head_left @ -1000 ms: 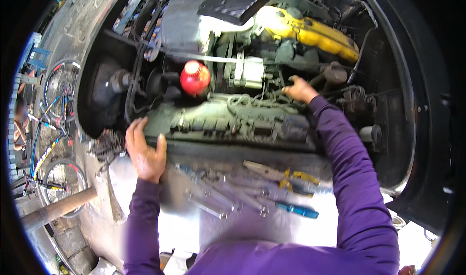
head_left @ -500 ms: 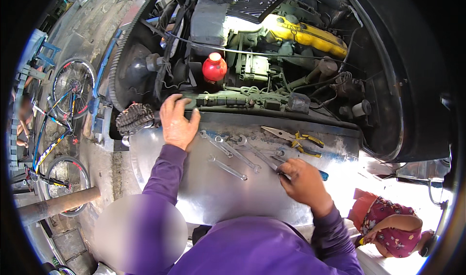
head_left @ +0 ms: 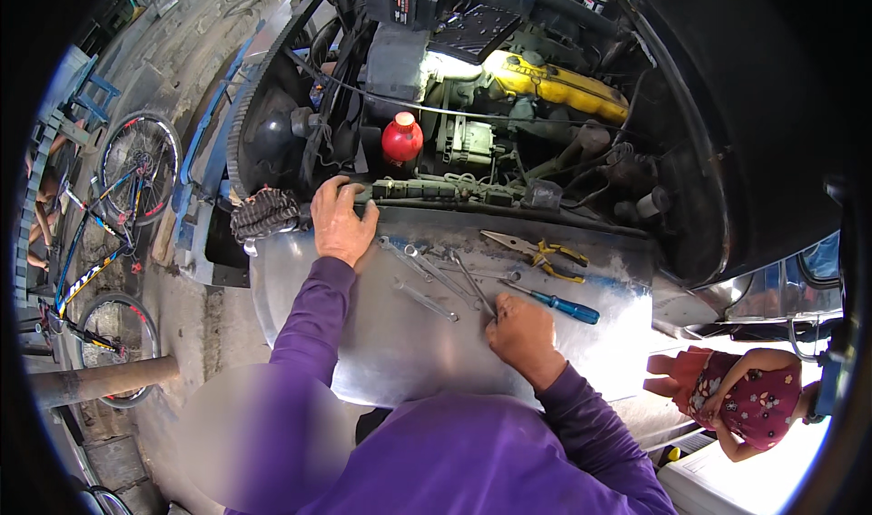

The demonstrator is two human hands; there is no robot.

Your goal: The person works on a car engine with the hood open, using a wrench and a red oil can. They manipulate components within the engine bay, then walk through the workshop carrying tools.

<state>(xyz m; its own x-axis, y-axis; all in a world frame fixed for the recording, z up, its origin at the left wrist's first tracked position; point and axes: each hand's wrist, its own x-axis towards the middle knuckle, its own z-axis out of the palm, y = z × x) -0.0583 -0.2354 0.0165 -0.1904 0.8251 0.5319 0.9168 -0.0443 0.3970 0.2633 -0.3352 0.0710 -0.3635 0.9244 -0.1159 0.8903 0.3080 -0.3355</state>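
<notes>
My right hand (head_left: pixel 522 335) is closed around the lower end of a combination wrench (head_left: pixel 471 283), whose other end points up and away over the grey metal panel (head_left: pixel 400 351). Left of it lie several more wrenches (head_left: pixel 440 275) side by side. Long-nose pliers (head_left: pixel 550 255) with yellow-and-black handles rest farther off, and a blue-handled screwdriver (head_left: pixel 568 307) lies just right of my right hand. My left hand (head_left: pixel 343 228) rests on the panel's far edge with its fingers apart, holding nothing. Next to it is a dark, patterned bundle of cloth (head_left: pixel 265 214).
Beyond the panel is an engine bay with a yellow engine cover (head_left: pixel 568 88), an alternator (head_left: pixel 468 141) and a red bottle (head_left: pixel 401 139). A raised dark hood (head_left: pixel 781 152) stands at right. A bicycle (head_left: pixel 127 215) is at left; a person (head_left: pixel 740 388) stands at right.
My right hand has shifted left with the wrench, whose angle is now steeper. The screwdriver is now uncovered. My left hand stays on the panel's edge. The person at right has changed pose.
</notes>
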